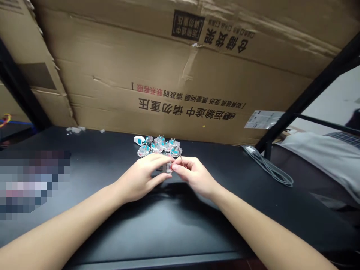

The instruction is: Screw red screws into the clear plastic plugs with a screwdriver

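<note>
Transparent plastic part (169, 167): small and boxy, held just above the counter (180, 228) between both hands, directly in front of the pile; fingers hide much of it.

Left hand (140, 178): grip closed, fingers curled forward around the part from its left side.

Right hand (195, 176): grip closed, fingertips pressed against the part from its right side, with a thin metal pin (181, 159) tilting up and away beside the forefinger.

Pile: round transparent plastic pieces with teal centres (159, 146) sit bunched and touching on the counter, just beyond the hands. A white-and-teal piece (139, 140) lies at the pile's left end.

Counter: black top. Small white fragments (75, 129) lie near its back edge, left of the pile, and a coiled grey cable (270, 167) lies well to the right of the hands. A pixelated patch (28, 183) covers part of the left side.

Behind: a large cardboard box (180, 75) with black and red Chinese print stands along the back, carrying a pale printed label (264, 119). Black metal frame bars (309, 101) cross in front of it on the right.

Right side: grey fabric (323, 157) lies beyond the counter.
</note>
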The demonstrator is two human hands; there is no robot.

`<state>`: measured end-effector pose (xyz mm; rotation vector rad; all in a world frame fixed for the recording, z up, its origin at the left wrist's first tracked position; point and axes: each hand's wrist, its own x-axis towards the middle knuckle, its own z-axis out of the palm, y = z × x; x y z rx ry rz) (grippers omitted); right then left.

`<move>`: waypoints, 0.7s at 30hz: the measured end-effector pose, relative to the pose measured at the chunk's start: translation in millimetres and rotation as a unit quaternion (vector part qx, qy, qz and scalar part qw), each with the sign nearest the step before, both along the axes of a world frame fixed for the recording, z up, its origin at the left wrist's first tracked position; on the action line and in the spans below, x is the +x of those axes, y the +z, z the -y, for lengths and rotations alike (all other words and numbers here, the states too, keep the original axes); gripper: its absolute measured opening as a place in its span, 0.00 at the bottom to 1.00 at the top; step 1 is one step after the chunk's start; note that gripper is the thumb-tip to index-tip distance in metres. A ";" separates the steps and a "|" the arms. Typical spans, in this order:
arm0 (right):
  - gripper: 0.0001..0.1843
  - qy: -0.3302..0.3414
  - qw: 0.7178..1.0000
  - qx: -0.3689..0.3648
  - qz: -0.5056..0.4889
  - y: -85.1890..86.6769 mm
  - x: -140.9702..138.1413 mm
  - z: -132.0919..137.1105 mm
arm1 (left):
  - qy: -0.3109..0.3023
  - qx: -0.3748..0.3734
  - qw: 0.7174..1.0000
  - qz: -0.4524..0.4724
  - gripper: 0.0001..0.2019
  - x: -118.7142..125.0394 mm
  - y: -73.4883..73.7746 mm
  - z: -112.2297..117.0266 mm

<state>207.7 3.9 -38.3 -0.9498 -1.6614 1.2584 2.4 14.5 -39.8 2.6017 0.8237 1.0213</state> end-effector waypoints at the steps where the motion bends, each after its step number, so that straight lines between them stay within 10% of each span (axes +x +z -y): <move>1: 0.18 -0.002 1.000 -0.013 -0.012 -1.1 0.2 -0.7 | -0.001 0.001 1.000 -0.002 0.17 -0.2 0.3 0.3; 11: 0.11 -0.027 0.999 -0.021 -0.024 -0.5 7.0 -6.0 | 0.028 -0.042 0.999 0.012 0.19 -1.3 3.1 0.6; 17: 0.09 -0.040 0.939 0.100 0.327 1.5 21.0 -15.4 | 0.104 -0.140 0.972 -0.156 0.15 -16.4 19.9 -4.6; 21: 0.07 -0.110 0.914 0.145 0.362 -1.9 26.9 -22.2 | 0.138 -0.163 0.943 -0.255 0.09 -39.6 26.9 -14.3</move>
